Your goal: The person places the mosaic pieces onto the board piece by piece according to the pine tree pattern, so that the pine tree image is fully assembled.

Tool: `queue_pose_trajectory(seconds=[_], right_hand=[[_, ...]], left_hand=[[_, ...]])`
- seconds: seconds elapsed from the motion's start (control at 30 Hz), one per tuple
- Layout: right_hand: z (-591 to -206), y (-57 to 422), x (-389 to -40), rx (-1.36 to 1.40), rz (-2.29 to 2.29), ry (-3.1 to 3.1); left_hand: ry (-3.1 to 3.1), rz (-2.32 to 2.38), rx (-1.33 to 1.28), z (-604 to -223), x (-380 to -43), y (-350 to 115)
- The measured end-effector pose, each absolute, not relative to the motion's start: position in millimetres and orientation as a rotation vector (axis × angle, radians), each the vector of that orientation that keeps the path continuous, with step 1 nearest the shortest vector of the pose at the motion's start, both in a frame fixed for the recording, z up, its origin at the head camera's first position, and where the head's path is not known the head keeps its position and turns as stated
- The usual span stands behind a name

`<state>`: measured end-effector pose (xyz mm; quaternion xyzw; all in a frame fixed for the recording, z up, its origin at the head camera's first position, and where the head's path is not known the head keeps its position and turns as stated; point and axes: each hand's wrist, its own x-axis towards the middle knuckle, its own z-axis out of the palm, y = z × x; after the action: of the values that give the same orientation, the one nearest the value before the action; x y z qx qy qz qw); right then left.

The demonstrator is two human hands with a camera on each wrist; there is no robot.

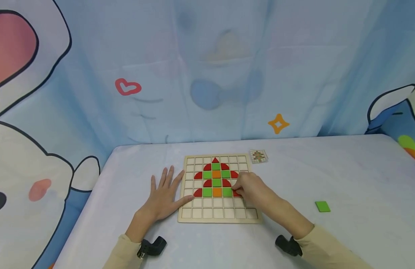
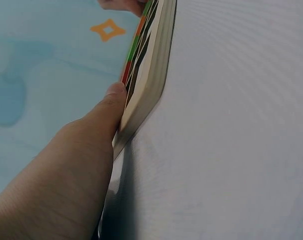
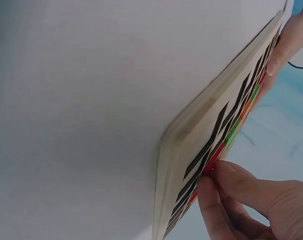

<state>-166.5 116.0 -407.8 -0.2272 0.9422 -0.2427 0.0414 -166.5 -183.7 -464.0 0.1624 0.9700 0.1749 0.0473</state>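
Note:
A square wooden grid board (image 1: 207,218) lies on the white table, with red, green and orange tiles set in a tree shape. My left hand (image 1: 165,196) is spread flat at the board's left side, its thumb resting on the frame. In the left wrist view the thumb (image 2: 109,102) lies along the board's edge. My right hand (image 1: 254,188) is over the board's right side, thumb and fingertips pinching a red quarter-circle tile (image 1: 236,193) at the lower row's right end. The right wrist view shows that red tile (image 3: 215,156) at the fingertips, down in the grid.
A small pattern card (image 1: 259,156) lies by the board's upper right corner. One loose green square tile (image 1: 323,206) is on the table to the right. A printed blue curtain (image 1: 207,74) hangs behind the table's far edge.

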Motion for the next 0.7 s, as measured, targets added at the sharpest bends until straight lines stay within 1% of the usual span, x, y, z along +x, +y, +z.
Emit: queue_pose_trajectory(seconds=[0.2, 0.4, 0.63, 0.7], right_hand=[[-410.5, 127.9, -165.2, -0.714, -0.858, 2.815], [-411.7, 152.8, -163.8, -0.842, -1.079, 2.670], [-406.4, 198.9, -161.9, -0.906, -1.038, 2.679], [-403.7, 216.6, -161.5, -0.886, -0.998, 2.679]], left_hand=[[2.967, 0.530, 0.501, -463.9, -165.8, -183.7], [2.952, 0.539, 0.488, -464.7, -165.5, -184.3], [2.956, 0.531, 0.494, -464.9, -166.7, -183.8], [2.959, 0.529, 0.495, -464.2, -166.2, -184.0]])
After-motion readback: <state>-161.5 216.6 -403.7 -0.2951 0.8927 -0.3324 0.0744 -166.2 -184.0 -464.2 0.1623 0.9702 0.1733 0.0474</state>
